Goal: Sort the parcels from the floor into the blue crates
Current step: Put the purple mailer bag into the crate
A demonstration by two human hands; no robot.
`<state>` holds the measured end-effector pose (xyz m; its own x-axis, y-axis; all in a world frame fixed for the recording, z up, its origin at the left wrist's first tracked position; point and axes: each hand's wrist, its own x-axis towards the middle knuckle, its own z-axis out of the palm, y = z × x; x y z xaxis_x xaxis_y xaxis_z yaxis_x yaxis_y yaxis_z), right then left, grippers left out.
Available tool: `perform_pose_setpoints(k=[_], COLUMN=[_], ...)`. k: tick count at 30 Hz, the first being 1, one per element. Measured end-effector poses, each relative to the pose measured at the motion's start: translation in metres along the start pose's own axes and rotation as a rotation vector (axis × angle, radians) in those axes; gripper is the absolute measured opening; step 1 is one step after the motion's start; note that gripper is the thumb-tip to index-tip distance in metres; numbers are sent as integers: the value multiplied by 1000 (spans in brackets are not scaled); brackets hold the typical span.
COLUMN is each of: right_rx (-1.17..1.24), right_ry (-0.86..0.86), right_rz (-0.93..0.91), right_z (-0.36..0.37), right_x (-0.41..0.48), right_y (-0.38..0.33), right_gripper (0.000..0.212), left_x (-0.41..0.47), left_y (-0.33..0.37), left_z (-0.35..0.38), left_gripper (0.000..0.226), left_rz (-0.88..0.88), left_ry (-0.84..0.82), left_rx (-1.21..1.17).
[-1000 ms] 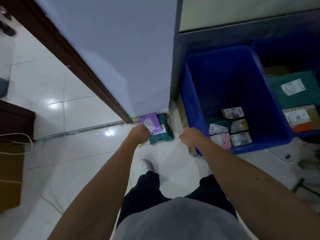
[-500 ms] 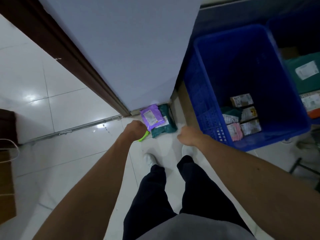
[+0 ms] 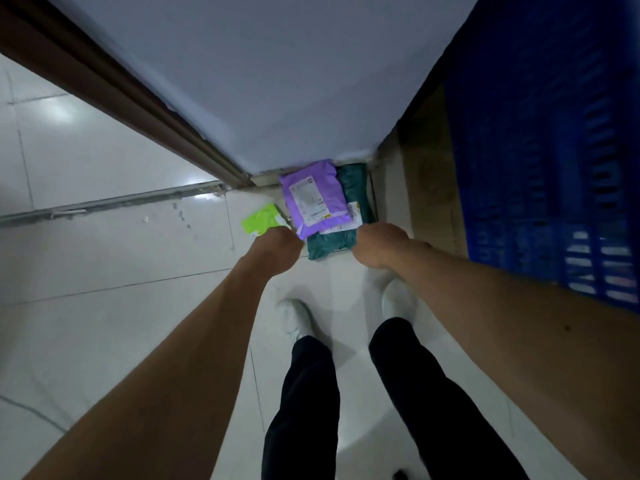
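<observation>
The left hand (image 3: 275,245) is curled at the purple parcel (image 3: 313,197)'s near corner and the right hand (image 3: 379,245) at the green parcel (image 3: 346,216) beneath; neither grip is visible. Both parcels lie stacked on the floor (image 3: 104,271) against the wall, beside the blue crate (image 3: 554,168), presumably for lifting together

You've got 3 parcels on the floor: purple parcel (image 3: 313,195), teal parcel (image 3: 332,242), green parcel (image 3: 261,220). 1 blue crate (image 3: 547,150). 2 hands.

Both grips (image 3: 275,244) (image 3: 377,245) low, curled.
</observation>
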<state>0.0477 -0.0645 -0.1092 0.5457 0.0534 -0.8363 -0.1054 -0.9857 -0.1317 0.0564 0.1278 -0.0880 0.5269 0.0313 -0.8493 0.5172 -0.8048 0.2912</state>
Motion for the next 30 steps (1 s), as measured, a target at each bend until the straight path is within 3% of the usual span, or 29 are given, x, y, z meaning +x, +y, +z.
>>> perform_pose_setpoints(k=[7,12,16,21,24,26,30], right_rx=[97,310,533,865,885,955,1004], right_ry=[17,167,218,142,30,34,92], right_rz=[54,77,142,142,146,179,201], right_z=[63,82,85,77,66,59,45], right_x=[136,206,246,264,260,252,227], right_y=[27,32,25,16,13,14,15], right_gripper=[38,41,44,5,19,17,8], left_x=[138,200,232,271,251,240,219], left_y=[-22,-39,-42,-67,-49,-37,-22], left_z=[71,100,116,132,116,106,87], left_gripper=[35,38,29,52,28,12,8], left_rz=[-50,-92,-100,-246,-289,-276,-264], left_ry=[61,134,93,216,205,193,135], left_rx=[-108,-212,-322,-510,-611,-669,-679])
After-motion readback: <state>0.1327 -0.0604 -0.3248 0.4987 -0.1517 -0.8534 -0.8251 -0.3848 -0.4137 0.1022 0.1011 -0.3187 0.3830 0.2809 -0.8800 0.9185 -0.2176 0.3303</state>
